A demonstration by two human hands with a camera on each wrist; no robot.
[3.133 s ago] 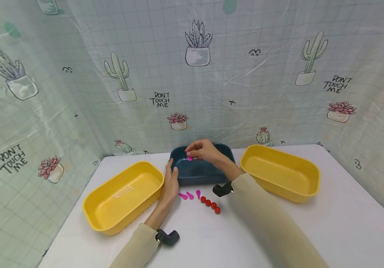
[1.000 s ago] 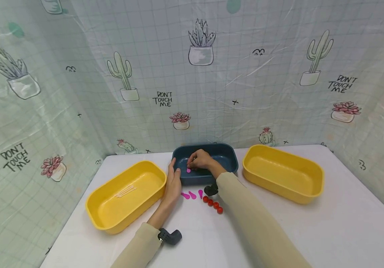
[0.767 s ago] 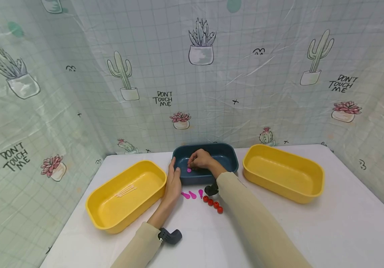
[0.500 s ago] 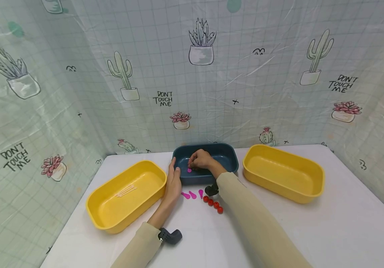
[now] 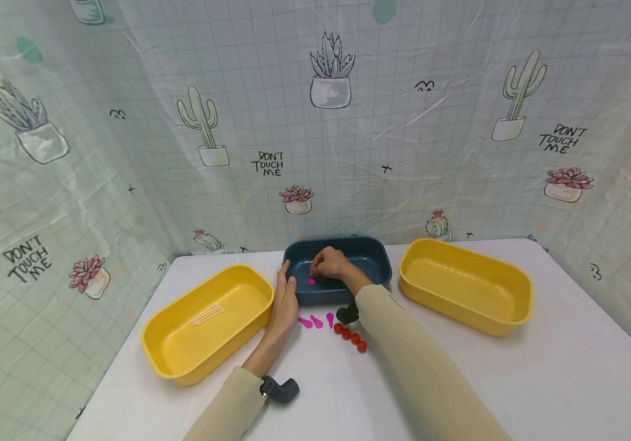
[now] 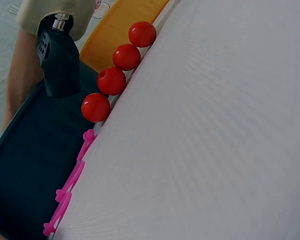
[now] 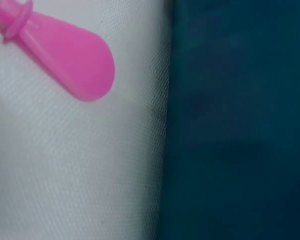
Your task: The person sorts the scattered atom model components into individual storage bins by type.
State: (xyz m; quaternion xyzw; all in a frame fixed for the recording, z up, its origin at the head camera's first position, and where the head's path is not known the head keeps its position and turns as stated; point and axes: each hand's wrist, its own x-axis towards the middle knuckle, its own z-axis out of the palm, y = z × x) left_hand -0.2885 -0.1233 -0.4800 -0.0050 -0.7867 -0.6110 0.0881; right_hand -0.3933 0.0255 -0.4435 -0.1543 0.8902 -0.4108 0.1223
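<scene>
Inside the dark blue bin (image 5: 370,297), low over its left part, my right hand (image 5: 330,264) pinches a small pink teardrop-shaped plastic piece (image 5: 311,281). The fingertips partly cover it. My left hand (image 5: 285,303) rests against the bin's left end, its fingers straight along the wall. In front of the bin lie several more pink pieces (image 5: 316,321); the right wrist view shows one pink piece (image 7: 75,57) close up, flat with a ringed neck. Beside them runs a slanting row of red beads (image 5: 346,334), with a hole visible in one bead (image 6: 111,81).
To the left stands a yellow bin (image 5: 183,370) with several thin pale sticks (image 5: 207,314) in it. Another yellow bin (image 5: 466,282) is on the right. A printed cactus curtain (image 5: 238,208) hangs behind the white table (image 5: 326,398).
From above the blue bin's rim, my right hand has come down inside it with the pink piece. Over the last second it has hardly moved. The left hand stays at the bin's end.
</scene>
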